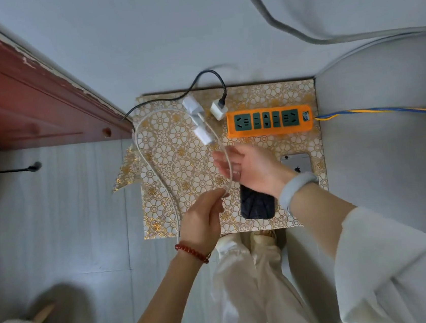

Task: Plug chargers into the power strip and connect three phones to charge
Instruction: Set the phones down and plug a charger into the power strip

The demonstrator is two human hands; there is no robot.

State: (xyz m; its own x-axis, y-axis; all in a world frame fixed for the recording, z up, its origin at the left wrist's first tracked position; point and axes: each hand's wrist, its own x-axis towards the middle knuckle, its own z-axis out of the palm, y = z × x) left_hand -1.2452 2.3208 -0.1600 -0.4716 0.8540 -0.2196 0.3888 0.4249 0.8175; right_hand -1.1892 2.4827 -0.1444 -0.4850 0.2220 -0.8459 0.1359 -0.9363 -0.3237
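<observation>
The white cable [227, 167] is hanging slack between both hands, so it is judged light, limp and apt to slide through a loose grip; it is best taken close to its end plug or at the charger block, never mid-length. The left hand [202, 221] is pinching the cable's lower end between thumb and fingertips; the right hand [249, 167] is lying open beneath it, fingers spread apart, the cable draped across the palm. At 12 o'clock from the hands, three white chargers [198, 122] are lying on the patterned mat [176, 149]; they are judged small, hard and smooth, best gripped by their flat sides. One charger is carrying a black cable [197, 80] that is running off toward 10 o'clock. The orange power strip [268, 121] is lying at 1 o'clock, its dark green sockets showing nothing plugged in; it is judged rigid and light enough to shift when pushed on. A dark phone [257, 205] is lying screen-up at 5 o'clock of the right hand, partly under the wrist; a silver phone [297, 163] is lying at 3 o'clock; both are judged slippery and fragile; a third phone is not showing.
</observation>
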